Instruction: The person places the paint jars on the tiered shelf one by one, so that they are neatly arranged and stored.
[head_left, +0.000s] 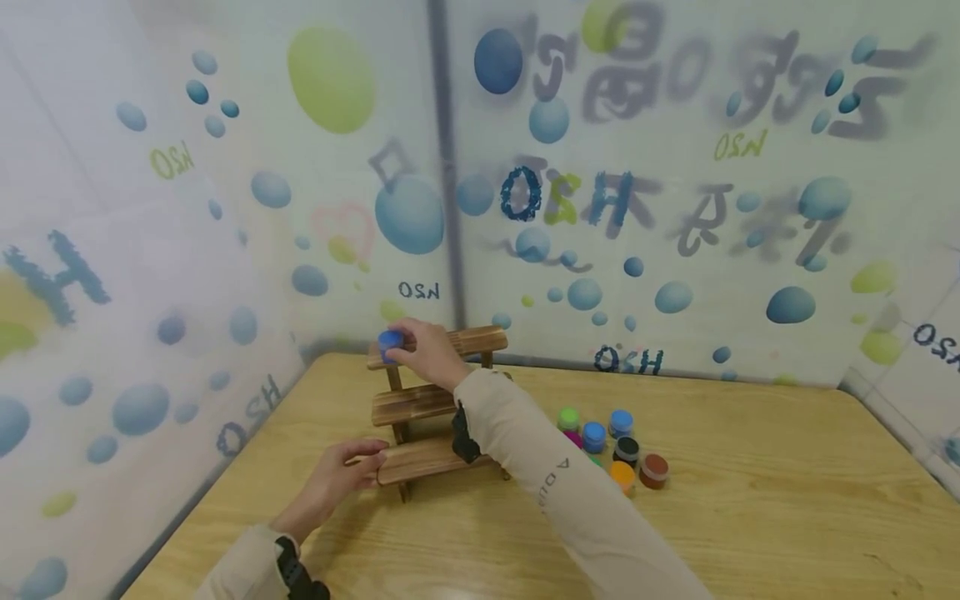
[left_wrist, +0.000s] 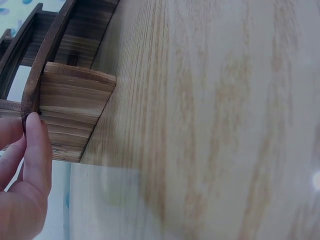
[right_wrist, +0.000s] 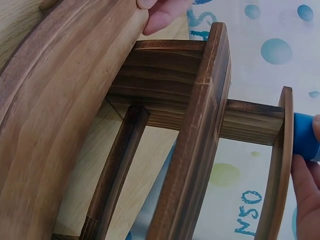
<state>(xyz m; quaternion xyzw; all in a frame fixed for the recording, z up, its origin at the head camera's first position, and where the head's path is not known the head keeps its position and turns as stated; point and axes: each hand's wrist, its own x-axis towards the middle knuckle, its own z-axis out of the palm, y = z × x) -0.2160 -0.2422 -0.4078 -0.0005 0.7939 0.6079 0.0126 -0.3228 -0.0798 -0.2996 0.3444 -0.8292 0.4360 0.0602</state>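
A three-tier wooden display stand point(head_left: 416, 406) stands on the table. At the left end of its top tier, my right hand point(head_left: 429, 350) grips a small blue-lidded paint pot point(head_left: 390, 344) between thumb and fingers. In the right wrist view the blue pot point(right_wrist: 305, 136) is against the top board's surface, partly covered by the fingers. My left hand point(head_left: 337, 479) pinches the left end of the lowest board point(head_left: 427, 461); the left wrist view shows its fingers point(left_wrist: 37, 150) at the board's edge.
Right of the stand, several paint pots are grouped, including a green one point(head_left: 568, 418), blue ones point(head_left: 621, 422), a black one point(head_left: 626, 451), an orange one point(head_left: 622, 477) and a brown one point(head_left: 654, 471). My right sleeve partly hides the group. Patterned curtain walls point(head_left: 675, 350) border the table.
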